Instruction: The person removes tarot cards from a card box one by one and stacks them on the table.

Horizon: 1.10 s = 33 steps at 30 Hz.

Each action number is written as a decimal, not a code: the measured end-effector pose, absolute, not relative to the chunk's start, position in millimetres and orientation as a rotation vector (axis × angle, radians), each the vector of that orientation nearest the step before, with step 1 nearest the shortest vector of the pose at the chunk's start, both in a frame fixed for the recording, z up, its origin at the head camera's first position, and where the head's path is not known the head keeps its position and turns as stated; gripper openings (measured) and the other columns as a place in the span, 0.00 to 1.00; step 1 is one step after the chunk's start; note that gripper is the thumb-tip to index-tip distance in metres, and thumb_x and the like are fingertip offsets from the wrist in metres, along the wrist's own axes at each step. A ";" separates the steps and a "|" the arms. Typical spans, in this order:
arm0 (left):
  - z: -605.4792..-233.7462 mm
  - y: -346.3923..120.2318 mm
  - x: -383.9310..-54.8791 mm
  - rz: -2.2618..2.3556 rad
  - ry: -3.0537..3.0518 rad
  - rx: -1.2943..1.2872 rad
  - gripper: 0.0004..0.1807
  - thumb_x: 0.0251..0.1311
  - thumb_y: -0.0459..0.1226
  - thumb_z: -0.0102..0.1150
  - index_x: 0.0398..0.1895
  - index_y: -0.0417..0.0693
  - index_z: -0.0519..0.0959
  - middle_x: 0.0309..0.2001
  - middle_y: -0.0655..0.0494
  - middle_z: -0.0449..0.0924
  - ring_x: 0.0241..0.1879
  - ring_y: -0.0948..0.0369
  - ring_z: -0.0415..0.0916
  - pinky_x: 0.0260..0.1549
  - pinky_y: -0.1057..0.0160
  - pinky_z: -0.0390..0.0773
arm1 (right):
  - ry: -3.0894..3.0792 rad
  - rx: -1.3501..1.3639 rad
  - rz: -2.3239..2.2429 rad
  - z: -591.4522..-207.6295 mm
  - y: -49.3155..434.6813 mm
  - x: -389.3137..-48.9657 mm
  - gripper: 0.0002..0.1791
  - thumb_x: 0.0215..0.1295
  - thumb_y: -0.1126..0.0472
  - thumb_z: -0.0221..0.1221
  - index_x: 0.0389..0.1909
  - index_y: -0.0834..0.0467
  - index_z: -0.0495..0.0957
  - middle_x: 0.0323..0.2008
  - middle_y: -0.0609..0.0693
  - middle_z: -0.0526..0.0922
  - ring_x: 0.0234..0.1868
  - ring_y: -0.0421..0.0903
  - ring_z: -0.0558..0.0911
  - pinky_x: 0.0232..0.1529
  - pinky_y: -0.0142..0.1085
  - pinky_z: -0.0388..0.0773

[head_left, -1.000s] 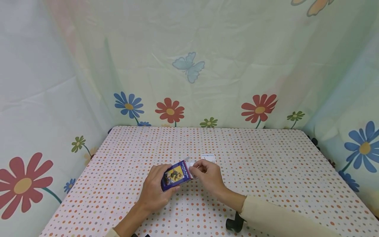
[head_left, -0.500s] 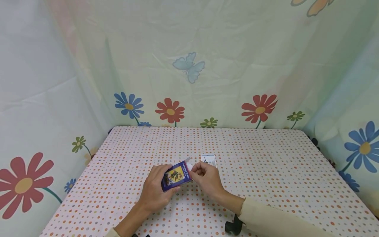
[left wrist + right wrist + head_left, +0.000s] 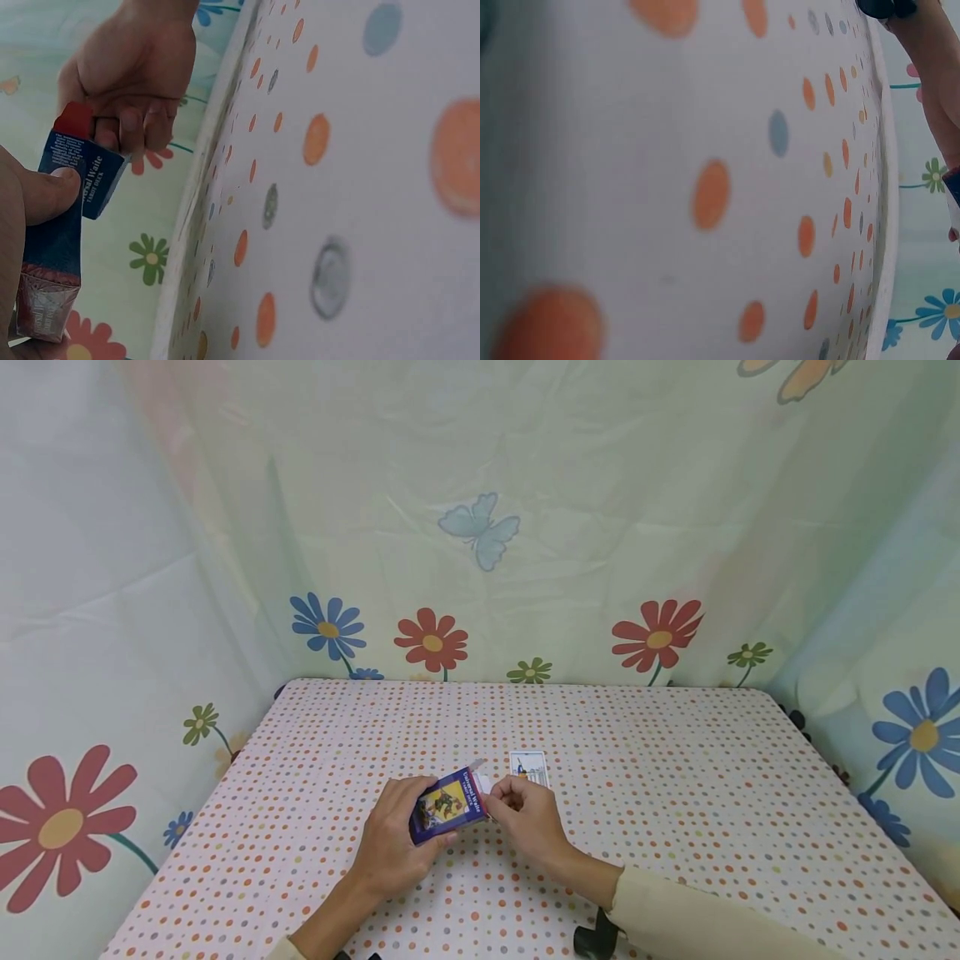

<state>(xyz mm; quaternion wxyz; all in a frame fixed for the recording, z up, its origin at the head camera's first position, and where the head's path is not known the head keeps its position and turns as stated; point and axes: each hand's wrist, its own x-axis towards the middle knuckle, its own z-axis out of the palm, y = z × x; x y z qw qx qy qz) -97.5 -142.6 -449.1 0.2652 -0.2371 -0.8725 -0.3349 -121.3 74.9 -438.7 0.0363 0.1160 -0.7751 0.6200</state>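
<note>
In the head view my left hand [image 3: 397, 843] grips a blue tarot card box [image 3: 447, 804] with a yellow picture and "Universal Waite" lettering. Its thumb lies along the lower edge. My right hand [image 3: 531, 814] is at the box's right end, where a white flap [image 3: 483, 782] sticks out; thumb and curled fingers pinch the end flap there. From the left wrist view, a red side flap [image 3: 73, 120] stands up and the lettered lid flap [image 3: 103, 176] is bent out beside the right fingers. What the box holds is hidden.
A white-bordered picture card [image 3: 529, 766] lies on the dotted tablecloth [image 3: 637, 777] just beyond my right hand. A black device [image 3: 596, 937] sits under the right forearm. Flower-printed curtains [image 3: 555, 593] enclose the table behind and at both sides.
My right fingers have shifted slightly at the box's end, uncovering more of the white flap. More of the card behind the hand shows. The left hand and box have stayed nearly still.
</note>
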 end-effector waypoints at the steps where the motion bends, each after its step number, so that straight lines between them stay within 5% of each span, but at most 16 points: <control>1: -449.0 -142.6 -97.4 -0.906 -2.357 -0.640 0.42 0.42 0.43 0.84 0.62 0.40 0.75 0.57 0.52 0.77 0.53 0.60 0.71 0.49 0.59 0.77 | -2.379 0.354 1.912 -438.7 75.0 -121.0 0.10 0.65 0.67 0.64 0.25 0.58 0.77 0.20 0.49 0.76 0.20 0.39 0.70 0.20 0.27 0.65; 14: -448.1 -141.8 -98.1 -0.909 -2.368 -0.633 0.43 0.42 0.43 0.84 0.63 0.41 0.75 0.58 0.52 0.77 0.54 0.61 0.70 0.49 0.59 0.77 | -2.314 0.264 2.095 -435.9 78.6 -123.0 0.06 0.68 0.68 0.61 0.30 0.64 0.79 0.22 0.59 0.83 0.21 0.53 0.79 0.18 0.27 0.69; 33: -448.1 -142.6 -98.1 -0.917 -2.367 -0.637 0.41 0.45 0.43 0.82 0.64 0.42 0.73 0.58 0.51 0.77 0.54 0.60 0.70 0.50 0.59 0.76 | -2.221 0.141 2.151 -439.3 81.8 -130.5 0.05 0.68 0.69 0.58 0.33 0.67 0.78 0.21 0.54 0.82 0.22 0.51 0.79 0.20 0.29 0.72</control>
